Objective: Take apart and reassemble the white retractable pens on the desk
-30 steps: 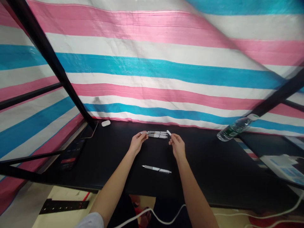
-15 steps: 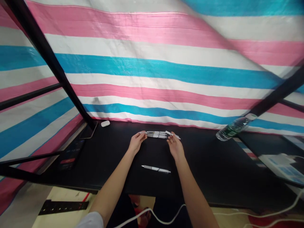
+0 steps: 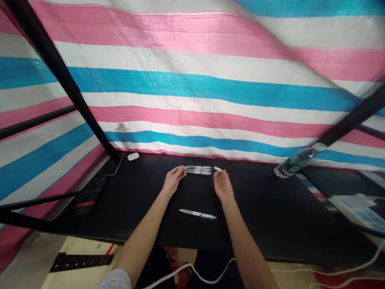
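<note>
Several white-and-grey click pens [image 3: 200,170] lie side by side in a row on the black table. At their left ends is my left hand [image 3: 173,179], its fingers closed around the tips. My right hand [image 3: 223,184], palm turned up, pinches a white pen [image 3: 218,169] just beyond the right ends of the row. Only a short white end of that pen shows; the rest is hidden by the fingers. Closer to me, between my forearms, a single white pen with a grey grip [image 3: 197,214] lies by itself, tip to the left.
A small white case [image 3: 133,156] lies at the back left, near a phone [image 3: 113,165] by the frame post. Another dark phone [image 3: 90,196] lies in front of it. A plastic bottle [image 3: 296,162] is at the right. Striped sheeting [image 3: 192,118] closes off the back.
My right hand has drawn slightly to the right, away from the row's ends, and the pen in it has turned so less of it shows. My left hand stays put.
</note>
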Tool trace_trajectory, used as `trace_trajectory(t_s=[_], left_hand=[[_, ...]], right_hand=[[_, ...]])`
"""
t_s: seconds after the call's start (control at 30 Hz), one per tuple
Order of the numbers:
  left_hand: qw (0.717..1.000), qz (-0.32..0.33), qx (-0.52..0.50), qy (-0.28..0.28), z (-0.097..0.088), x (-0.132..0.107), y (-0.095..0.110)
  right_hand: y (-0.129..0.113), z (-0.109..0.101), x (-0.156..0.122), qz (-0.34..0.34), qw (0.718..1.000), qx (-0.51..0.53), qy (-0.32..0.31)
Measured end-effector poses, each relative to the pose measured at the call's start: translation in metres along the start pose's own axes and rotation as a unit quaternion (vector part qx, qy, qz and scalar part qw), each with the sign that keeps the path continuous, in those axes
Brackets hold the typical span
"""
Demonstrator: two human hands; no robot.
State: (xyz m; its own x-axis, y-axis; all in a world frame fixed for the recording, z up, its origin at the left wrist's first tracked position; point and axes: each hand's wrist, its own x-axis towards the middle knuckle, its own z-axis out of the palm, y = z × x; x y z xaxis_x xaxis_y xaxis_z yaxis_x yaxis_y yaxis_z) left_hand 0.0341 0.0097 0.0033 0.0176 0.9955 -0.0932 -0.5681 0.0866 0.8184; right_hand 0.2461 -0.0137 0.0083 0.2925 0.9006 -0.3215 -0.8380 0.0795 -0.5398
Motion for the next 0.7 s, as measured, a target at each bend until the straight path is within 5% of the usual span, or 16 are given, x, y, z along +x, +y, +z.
trace_trajectory(t_s=[0.33,0.7], left_hand=[[1.0,-0.001,0.004,-0.002,-0.001,0.0,0.0],[1.0,-0.008,0.003,-0.006,0.001,-0.001,0.001]], right_hand=[[0.0,-0.015,0.011,0.003,0.999,-0.019,-0.046],[0.003,-0.004,0.003,-0.004,0.996,-0.073,-0.057]])
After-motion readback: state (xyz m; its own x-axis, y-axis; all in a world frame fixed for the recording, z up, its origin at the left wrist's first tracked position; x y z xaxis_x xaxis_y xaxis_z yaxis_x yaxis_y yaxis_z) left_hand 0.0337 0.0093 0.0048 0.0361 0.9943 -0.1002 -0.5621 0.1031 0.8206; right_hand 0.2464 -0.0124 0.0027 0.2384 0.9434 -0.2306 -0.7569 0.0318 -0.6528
